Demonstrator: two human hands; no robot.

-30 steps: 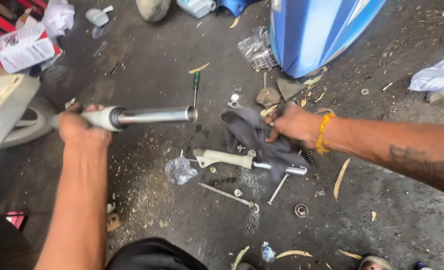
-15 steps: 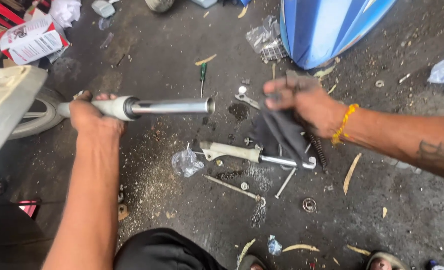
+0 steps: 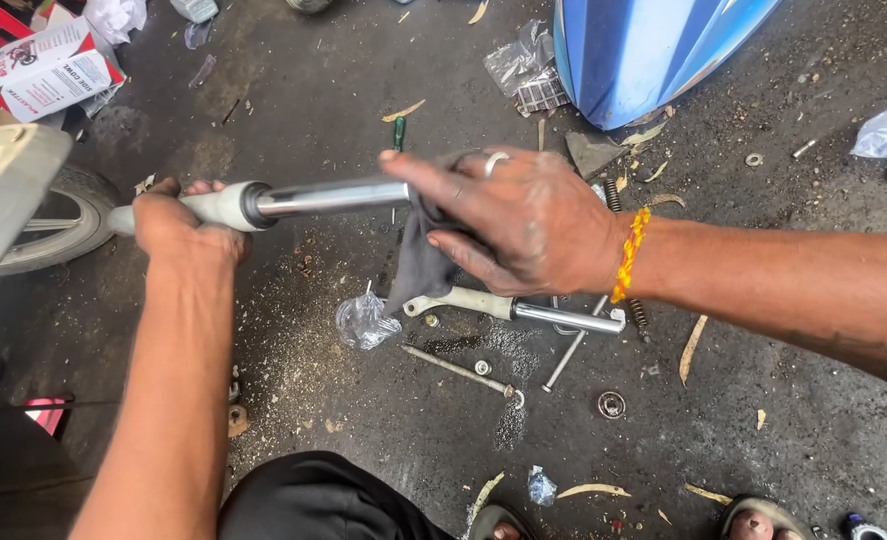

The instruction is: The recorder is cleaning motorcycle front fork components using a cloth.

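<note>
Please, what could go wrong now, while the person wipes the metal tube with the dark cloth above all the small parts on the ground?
1. The fork tube is held level in the air by the left hand alone at its pale end; an oily grip could slip.
2. The right hand presses the dark cloth around the shiny end; the hanging cloth might pick up grit.
3. If dropped, the tube could hit the second fork leg or scatter the bearing.

Even, soft daylight, faint shadows, a sharp centre, and slight wide-angle stretching toward the edges.
</note>
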